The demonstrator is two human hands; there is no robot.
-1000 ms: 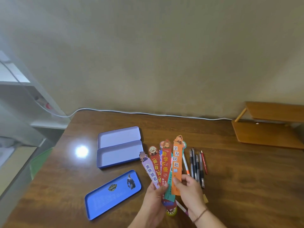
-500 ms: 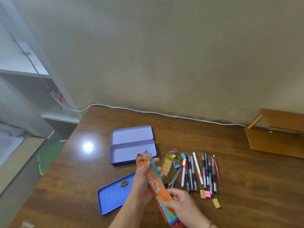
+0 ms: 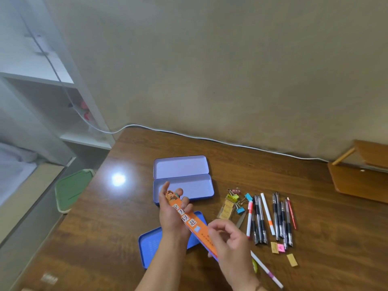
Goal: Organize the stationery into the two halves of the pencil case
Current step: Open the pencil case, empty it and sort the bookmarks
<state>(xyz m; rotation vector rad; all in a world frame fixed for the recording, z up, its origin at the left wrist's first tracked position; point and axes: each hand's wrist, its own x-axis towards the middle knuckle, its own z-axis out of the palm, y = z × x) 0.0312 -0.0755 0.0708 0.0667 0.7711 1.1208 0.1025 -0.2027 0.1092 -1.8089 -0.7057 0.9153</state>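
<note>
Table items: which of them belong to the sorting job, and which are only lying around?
Job: open case; bookmarks held in left hand and right hand; pens; clips; sticky notes.

Lying about: blue tray, white cable, wooden stand, green seat.

A single head-worn, wide-angle view looks forward and down from the person's own position onto the wooden table (image 3: 294, 238), facing the wall behind it. The forearms enter from the bottom edge, close to the lens, and straight lines bow toward the edges.
</note>
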